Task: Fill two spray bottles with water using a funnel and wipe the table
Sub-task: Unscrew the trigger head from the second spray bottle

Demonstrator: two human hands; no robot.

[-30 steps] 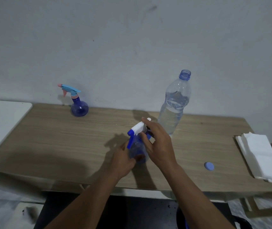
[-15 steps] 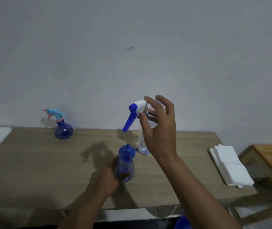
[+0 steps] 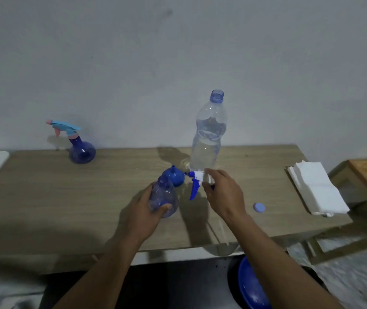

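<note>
Blue see-through spray bottle (image 3: pixel 163 198) with its top off is mid-table, near the front edge, in our left hand (image 3: pixel 147 211), fingers and thumb curled round its belly. We can't tell if the base touches the wooden table (image 3: pixel 44 197). Our right hand (image 3: pixel 223 194) pinches the white-and-blue spray head (image 3: pixel 197 180) just to the right, trigger hanging down. Right behind the bottle a blue funnel (image 3: pixel 174 176) sits wide end down, spout up. Behind that stands the uncapped water bottle (image 3: pixel 209 134), partly full, with its cap (image 3: pixel 258 207) lying off to the right. A second spray bottle (image 3: pixel 81 151), head on, stands back left by the wall. Stacked white napkins (image 3: pixel 316 190) are on the right end.
</note>
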